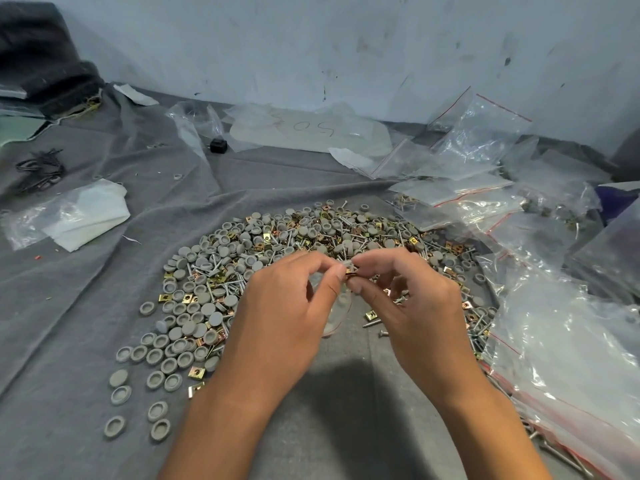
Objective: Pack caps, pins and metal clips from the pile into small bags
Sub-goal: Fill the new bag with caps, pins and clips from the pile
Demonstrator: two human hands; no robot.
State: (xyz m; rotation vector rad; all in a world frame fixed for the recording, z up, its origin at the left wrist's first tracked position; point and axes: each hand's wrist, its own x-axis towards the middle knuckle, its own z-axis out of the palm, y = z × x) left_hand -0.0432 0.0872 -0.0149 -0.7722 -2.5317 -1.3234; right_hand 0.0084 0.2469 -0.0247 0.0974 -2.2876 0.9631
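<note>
Fingertips of the left hand (291, 299) and right hand (408, 299) meet, together pinching one small clear bag (341, 306) with a brass-coloured metal clip (350, 270) at its mouth. Beyond and beside both hands spreads the pile (242, 251): round grey caps, silver pins and square clips, too many to count, on grey felt cloth (69, 323).

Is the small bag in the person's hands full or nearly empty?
Nearly empty: the small bag hangs clear and limp below both hands, which pinch its top. Metal clips sit at the fingertips.

Small packing workshop; grey cloth (86, 306); hardware pile (277, 244); zip bags (485, 140); scuffed wall (346, 46)
</note>
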